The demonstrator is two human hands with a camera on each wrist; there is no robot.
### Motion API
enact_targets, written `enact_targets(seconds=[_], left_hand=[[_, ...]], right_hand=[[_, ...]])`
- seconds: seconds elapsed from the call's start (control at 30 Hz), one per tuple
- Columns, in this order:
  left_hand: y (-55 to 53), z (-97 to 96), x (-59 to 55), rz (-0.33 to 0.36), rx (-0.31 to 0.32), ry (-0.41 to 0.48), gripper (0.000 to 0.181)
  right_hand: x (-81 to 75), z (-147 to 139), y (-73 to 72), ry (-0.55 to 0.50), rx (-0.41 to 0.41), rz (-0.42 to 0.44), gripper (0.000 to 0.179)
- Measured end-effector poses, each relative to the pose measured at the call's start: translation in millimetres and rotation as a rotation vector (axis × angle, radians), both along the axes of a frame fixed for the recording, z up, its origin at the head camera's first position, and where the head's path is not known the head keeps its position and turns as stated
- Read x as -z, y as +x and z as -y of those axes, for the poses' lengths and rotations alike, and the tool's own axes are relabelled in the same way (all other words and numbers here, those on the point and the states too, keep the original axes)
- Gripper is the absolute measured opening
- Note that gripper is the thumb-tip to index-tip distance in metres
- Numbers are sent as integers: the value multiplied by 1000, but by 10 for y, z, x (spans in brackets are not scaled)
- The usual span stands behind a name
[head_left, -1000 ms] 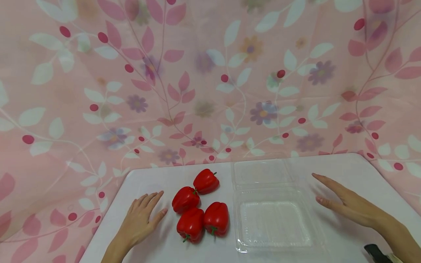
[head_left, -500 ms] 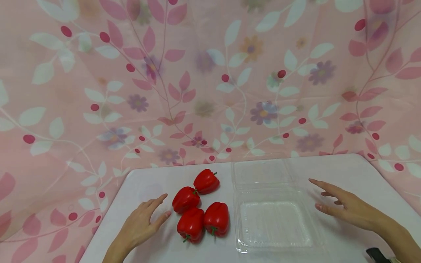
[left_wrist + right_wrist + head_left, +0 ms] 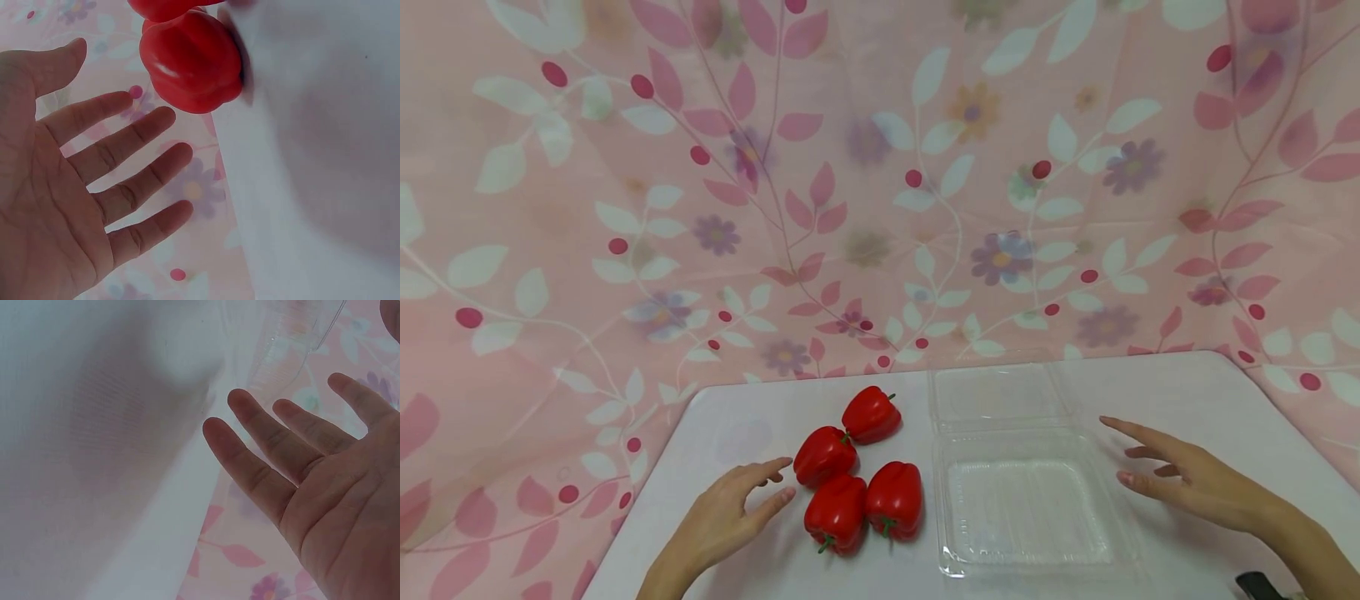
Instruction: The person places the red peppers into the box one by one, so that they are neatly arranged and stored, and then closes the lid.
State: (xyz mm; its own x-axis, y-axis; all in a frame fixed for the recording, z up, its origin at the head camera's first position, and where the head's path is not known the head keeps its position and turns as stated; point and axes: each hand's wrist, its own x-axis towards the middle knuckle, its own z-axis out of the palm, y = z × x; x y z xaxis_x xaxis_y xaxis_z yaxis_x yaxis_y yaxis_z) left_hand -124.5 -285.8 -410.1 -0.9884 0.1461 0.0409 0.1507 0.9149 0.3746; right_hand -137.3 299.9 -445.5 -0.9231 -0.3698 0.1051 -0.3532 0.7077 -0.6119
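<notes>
Several red bell peppers with green stems lie grouped left of the middle of the white table: a back one (image 3: pixel 871 414), a left one (image 3: pixel 824 457), a front one (image 3: pixel 836 514) and a right one (image 3: pixel 895 500). My left hand (image 3: pixel 722 512) hovers just left of them, its fingers spread and holding nothing; in the left wrist view a pepper (image 3: pixel 190 62) shows beyond the fingertips, apart from them. A clear plastic clamshell container (image 3: pixel 1030 508) lies with its lid opened back, right of the peppers. My right hand (image 3: pixel 1195 479) hovers beside its right side, fingers extended, holding nothing.
The white table (image 3: pixel 741 417) ends at a pink floral cloth (image 3: pixel 880 208) hanging behind it. The container's lid (image 3: pixel 1000 396) lies toward the table's back edge. A small black object (image 3: pixel 1258 585) shows at my right wrist.
My left hand has moved right and slightly toward me, closer to the peppers. My right hand has shifted slightly left toward the container. The peppers and container stay in place.
</notes>
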Motion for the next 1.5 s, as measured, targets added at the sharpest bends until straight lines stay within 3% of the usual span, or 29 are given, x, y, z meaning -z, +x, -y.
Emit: enact_targets(seconds=[0.3,0.47,0.73,1.07,1.5], left_hand=[[-25,40,50,58,161,148,50],[-37,52,82,108,241,183,51],[-39,18,82,114,342,253,49],[4,-27,76,118,395,250,48],[24,-92,80,112,384,229,45]], right_hand=[[35,44,12,-67,-43,64,66],[79,47,26,-90,-63,48,65],[93,57,40,-111,-90,41,65],[106,65,43,-90,-108,43,64],[100,66,35,-95,-118,54,64]])
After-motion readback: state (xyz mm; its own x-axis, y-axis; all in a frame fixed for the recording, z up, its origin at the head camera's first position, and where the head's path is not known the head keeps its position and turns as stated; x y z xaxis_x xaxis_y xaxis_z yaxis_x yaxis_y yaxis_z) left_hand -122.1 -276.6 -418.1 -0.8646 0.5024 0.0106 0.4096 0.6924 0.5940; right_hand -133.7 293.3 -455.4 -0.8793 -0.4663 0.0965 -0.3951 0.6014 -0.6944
